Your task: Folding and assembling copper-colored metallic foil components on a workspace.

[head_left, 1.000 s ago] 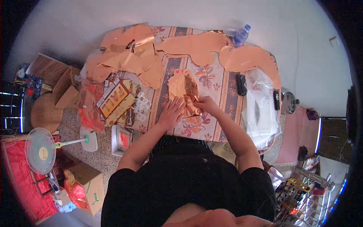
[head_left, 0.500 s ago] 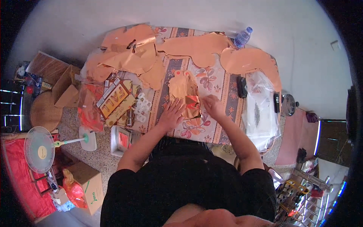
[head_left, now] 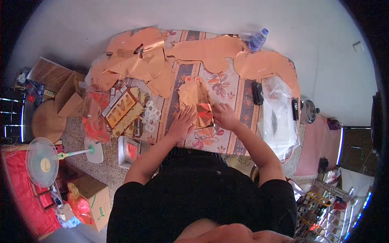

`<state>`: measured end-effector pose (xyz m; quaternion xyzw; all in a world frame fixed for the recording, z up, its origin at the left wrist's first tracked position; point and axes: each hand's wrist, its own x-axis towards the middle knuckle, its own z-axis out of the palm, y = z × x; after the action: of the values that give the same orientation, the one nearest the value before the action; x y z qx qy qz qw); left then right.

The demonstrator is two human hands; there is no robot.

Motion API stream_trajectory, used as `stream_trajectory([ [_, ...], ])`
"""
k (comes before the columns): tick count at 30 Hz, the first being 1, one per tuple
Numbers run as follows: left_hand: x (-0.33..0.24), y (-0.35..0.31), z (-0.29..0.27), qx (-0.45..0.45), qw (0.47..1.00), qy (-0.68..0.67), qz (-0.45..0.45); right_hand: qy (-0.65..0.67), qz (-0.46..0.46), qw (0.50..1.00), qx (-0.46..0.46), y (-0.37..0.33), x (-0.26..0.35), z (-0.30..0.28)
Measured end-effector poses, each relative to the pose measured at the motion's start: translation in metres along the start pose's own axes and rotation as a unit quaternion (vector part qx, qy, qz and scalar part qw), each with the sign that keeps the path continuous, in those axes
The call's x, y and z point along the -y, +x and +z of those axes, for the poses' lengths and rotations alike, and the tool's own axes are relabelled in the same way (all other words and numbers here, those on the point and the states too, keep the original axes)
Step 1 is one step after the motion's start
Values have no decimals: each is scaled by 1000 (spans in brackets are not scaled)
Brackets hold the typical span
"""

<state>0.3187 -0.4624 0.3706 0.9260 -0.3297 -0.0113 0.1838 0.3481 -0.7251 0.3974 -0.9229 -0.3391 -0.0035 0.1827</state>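
Note:
In front of me on the table lies a folded rose-gold foil balloon [head_left: 189, 95], flat and uninflated, with a shiny red-reflecting flap at its lower right. My left hand [head_left: 182, 124] rests flat on its lower left part, fingers spread. At the right edge of the flap, my right hand [head_left: 225, 117] has its fingers bent and closed on the foil; the fingertips are partly hidden. Larger flat foil balloons [head_left: 206, 49] are spread along the far side of the table.
Left of the hands are white tape rings [head_left: 150, 115] and printed packets [head_left: 123, 109]. On the right lie clear plastic bags [head_left: 277, 121], a black object [head_left: 257, 93] and a black-handled tool [head_left: 295, 109]. A water bottle [head_left: 258, 39] stands at the back; a fan [head_left: 42, 162] stands left.
My right hand has moved slightly left and down onto the foil's edge, its fingers now closed there. The left hand stays flat on the foil balloon.

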Motion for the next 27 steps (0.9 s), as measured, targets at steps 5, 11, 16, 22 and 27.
stream_trajectory([
  [5, -2, 0, -2, 6, 1000, -1, 5, 85, 31, 996, 0, 5, -4, -2],
  [11, -2, 0, 0, -13, 1000, 2, 11, 178, 91, 979, -45, 14, -10, 15],
  [16, -3, 0, -3, -13, 1000, -3, 12, 183, 167, 967, -58, 23, -8, 16],
  [22, -2, 0, -2, -12, 1000, -4, 9, 252, 285, 924, -27, 33, -2, 5],
  [27, -3, -1, -1, -17, 1000, -8, 10, 243, 208, 943, -89, 22, -7, 11],
])
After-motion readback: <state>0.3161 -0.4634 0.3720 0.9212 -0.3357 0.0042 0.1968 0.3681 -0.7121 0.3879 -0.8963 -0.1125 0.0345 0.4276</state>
